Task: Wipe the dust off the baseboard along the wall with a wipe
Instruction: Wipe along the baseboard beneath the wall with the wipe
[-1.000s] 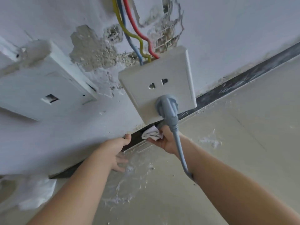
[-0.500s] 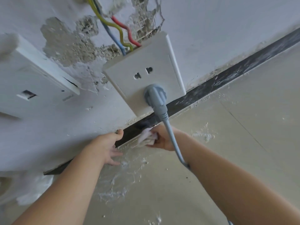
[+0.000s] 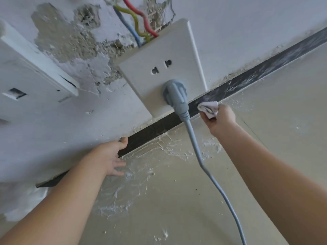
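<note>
- Your right hand [image 3: 221, 120] pinches the crumpled white wipe [image 3: 208, 108] against the dark, dust-streaked baseboard [image 3: 261, 71], just right of the grey plug [image 3: 175, 92];
- your left hand [image 3: 109, 156] rests with fingers spread, thumb on the baseboard; the cord [image 3: 198, 151] hangs between your arms.

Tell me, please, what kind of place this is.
Probably a room under renovation: coloured wires run from broken plaster into a wall socket, and white plaster residue smears the floor below the dark baseboard.

Beige floor [image 3: 265, 156], white dust streaks [image 3: 123, 190] (patchy)
</note>
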Available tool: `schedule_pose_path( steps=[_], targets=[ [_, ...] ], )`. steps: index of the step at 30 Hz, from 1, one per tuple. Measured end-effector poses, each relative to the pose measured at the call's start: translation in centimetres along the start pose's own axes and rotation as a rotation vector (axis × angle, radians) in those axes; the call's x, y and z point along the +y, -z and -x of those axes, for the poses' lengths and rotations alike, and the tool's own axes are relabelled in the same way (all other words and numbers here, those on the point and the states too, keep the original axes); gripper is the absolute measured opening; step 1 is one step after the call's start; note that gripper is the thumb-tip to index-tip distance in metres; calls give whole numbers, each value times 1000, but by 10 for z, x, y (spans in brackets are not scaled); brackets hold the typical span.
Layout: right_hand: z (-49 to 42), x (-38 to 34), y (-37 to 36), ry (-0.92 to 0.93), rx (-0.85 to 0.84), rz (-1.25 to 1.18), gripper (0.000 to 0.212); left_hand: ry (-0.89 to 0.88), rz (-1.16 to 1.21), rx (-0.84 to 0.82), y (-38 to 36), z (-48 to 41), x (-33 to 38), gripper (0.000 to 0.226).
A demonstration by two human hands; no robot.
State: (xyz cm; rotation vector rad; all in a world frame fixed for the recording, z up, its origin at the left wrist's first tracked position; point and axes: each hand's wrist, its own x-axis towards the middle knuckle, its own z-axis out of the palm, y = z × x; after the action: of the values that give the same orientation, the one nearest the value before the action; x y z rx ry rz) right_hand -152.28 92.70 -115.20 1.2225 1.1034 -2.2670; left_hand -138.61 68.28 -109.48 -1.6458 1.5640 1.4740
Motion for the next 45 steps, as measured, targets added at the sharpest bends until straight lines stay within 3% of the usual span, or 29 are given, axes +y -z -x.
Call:
schedule_pose_path(
  steps=[2,7,10,19,27,30,32,35,40,43,45],
  targets=[
    [14,12,2,-102,-8,104,12,0,-4,19,1,1,0,74],
    [37,86,-15,-424,-463,717,17,12,22,139,0,1,1,86],
    [39,107,-30,-475,-610,749,14,-2,56,224,-3,1,0,89],
    [53,147,-48,-490,-636,887,14,-27,-44,335,4,-8,-4,106],
    [49,153,-60,-536,-502,497,20,-51,5,349,2,-8,-2,101],
    [35,126,-51,-394,-399,518,14,-88,25,360,2,-7,-2,94],
    [28,100,-43,-341,-329,441,20,-90,27,349,2,-6,-3,88],
    [29,54,-32,-203,-266,349,13,-116,25,337,2,-3,-4,78],
    [34,-23,-11,2,-167,236,18,-125,28,328,3,-5,-4,78],
    [22,-35,1,119,-26,139,13,-115,31,323,4,-7,-4,82],
    [20,-26,5,95,18,182,8,-116,31,333,3,-8,-3,84]
  ],
)
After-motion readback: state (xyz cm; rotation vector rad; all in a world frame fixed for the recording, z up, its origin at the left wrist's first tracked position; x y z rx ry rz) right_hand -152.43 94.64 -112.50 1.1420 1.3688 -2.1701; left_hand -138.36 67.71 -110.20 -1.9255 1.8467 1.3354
